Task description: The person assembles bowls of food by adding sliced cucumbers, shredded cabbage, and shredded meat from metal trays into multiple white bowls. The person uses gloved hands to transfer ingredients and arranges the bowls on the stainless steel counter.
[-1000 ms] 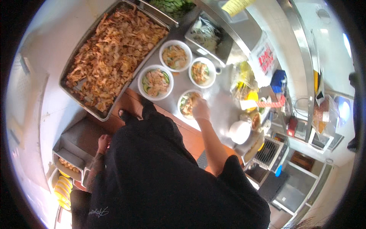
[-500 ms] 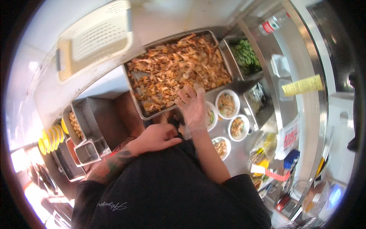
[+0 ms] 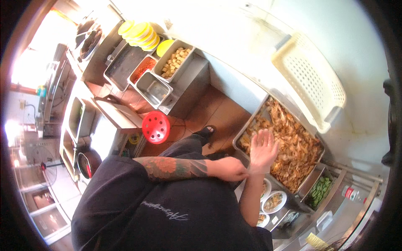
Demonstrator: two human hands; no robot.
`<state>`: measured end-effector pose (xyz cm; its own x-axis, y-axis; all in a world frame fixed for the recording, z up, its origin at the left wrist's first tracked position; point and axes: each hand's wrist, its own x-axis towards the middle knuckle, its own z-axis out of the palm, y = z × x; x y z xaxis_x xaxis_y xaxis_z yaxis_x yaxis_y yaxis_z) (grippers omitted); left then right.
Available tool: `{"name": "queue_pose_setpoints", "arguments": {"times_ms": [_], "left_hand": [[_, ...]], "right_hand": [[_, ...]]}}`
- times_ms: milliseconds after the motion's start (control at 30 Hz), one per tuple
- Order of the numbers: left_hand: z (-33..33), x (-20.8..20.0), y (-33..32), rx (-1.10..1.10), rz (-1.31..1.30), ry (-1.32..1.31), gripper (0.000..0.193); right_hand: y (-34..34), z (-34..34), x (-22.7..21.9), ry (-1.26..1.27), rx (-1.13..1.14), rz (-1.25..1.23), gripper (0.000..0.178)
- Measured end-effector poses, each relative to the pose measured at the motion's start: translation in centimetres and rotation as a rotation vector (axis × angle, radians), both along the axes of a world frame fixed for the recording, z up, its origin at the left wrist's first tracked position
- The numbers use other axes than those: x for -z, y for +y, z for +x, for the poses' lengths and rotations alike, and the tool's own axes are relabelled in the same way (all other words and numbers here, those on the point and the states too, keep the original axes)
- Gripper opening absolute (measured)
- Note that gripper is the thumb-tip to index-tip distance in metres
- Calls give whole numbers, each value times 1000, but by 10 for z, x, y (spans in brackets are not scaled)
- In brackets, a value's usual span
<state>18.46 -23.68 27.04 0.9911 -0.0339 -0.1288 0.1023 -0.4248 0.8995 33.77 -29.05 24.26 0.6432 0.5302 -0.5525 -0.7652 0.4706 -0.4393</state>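
My right hand [image 3: 263, 152], in a clear plastic glove [image 3: 257, 168], is raised over the near edge of a large metal tray of shredded cooked meat [image 3: 289, 144]. Its fingers are stretched out and it holds nothing. My left hand [image 3: 228, 168] comes across from the left with its fingers closed at the right wrist, pinching the glove's cuff. Beside my right forearm, white bowls of food [image 3: 274, 202] stand on the counter, partly hidden by the arm.
A cream perforated basket [image 3: 310, 79] is beyond the tray, sliced green vegetables [image 3: 321, 190] to its right. Leftward are a red round stool [image 3: 155, 127], a pan of tan cubes [image 3: 176, 62], a small metal pan [image 3: 154, 88] and stacked yellow lids [image 3: 140, 34]. A bottle [image 3: 351, 193] lies far right.
My view has swung to the left, bringing in the stool and floor. My left hand has come to the right wrist and closed on the glove's cuff. My right hand's fingers have straightened.
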Motion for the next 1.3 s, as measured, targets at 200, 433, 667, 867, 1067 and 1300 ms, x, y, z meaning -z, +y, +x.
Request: {"name": "queue_pose_setpoints", "arguments": {"times_ms": [200,433,667,867,1067,1300], "left_hand": [[-140,107,154,-1282,-323,-188,24],[-328,290,319,-2104,-290,621,50],[-330,218,259,-1892,-669,207,16],[-320,70,189,-1560,-728,126,23],[-247,-4,171,-1142,-413,117,30],[-142,-7,106,-726,-441,111,21]], "right_hand": [[19,4,2,-179,-76,-125,43],[58,-55,-4,-260,-265,-436,37],[176,-161,-20,-523,-911,-559,27],[234,-252,8,-1603,-1300,-136,18],[210,-263,46,-1875,-1498,-999,16],[89,-161,21,-1432,-1466,-948,21]]}}
